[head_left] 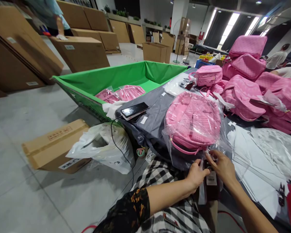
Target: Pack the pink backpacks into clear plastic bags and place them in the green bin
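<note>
A pink backpack (194, 119) in a clear plastic bag (169, 152) lies on the grey-covered table, its lower end toward me. Just below that end, my left hand (196, 176) pinches the loose edge of the bag. Close beside it on the right, my right hand (221, 166) has its fingers closed on the same plastic. A dark hang tag with a white barcode label (211, 178) hangs between and below my hands. What exactly lies under my fingertips is partly hidden.
Pink backpacks (247, 94) are heaped at the right. White sheets (254, 168) and black snips (281, 194) lie nearer. A phone (134, 110) sits left on the table, beyond it a green bin (99, 76). A carton (55, 145) stands on the floor; a gloved person works behind.
</note>
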Available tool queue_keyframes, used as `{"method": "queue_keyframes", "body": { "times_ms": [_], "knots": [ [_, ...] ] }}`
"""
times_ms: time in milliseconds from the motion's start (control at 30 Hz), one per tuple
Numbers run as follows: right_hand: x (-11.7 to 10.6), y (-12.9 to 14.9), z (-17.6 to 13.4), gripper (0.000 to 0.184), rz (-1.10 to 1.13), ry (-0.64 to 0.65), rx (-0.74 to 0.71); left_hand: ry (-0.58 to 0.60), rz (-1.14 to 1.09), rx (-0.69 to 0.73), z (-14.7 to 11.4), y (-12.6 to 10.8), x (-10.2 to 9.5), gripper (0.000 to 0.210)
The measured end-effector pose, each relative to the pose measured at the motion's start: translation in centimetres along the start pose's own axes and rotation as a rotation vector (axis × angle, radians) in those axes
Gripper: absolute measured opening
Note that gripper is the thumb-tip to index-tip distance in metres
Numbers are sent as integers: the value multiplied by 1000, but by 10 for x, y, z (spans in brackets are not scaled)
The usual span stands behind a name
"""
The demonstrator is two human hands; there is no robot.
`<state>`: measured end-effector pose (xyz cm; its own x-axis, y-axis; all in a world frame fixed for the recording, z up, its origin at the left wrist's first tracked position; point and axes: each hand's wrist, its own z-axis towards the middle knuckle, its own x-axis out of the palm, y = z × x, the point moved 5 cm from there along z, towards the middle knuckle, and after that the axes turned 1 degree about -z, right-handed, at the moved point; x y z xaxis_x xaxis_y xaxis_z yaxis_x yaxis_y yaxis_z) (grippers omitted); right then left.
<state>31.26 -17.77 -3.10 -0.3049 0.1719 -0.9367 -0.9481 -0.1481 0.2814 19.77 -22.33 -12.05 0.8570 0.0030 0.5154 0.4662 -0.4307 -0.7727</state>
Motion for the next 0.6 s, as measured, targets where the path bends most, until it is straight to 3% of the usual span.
{"method": "queue_keyframes", "body": {
  "times_ms": [200,300,433,600],
  "knots": [
    [7,-4,9,53,104,34,100,28,452,140,-4,-19,-6,26],
    [7,-6,14,48,115,43,174,-16,561,261,-9,-35,-6,39],
    [11,-4,26,40,101,52,215,-57,410,240,-5,-41,-2,56],
    [13,2,42,41,104,151,222,-142,-36,-104,12,-20,3,58]
  ]
}}
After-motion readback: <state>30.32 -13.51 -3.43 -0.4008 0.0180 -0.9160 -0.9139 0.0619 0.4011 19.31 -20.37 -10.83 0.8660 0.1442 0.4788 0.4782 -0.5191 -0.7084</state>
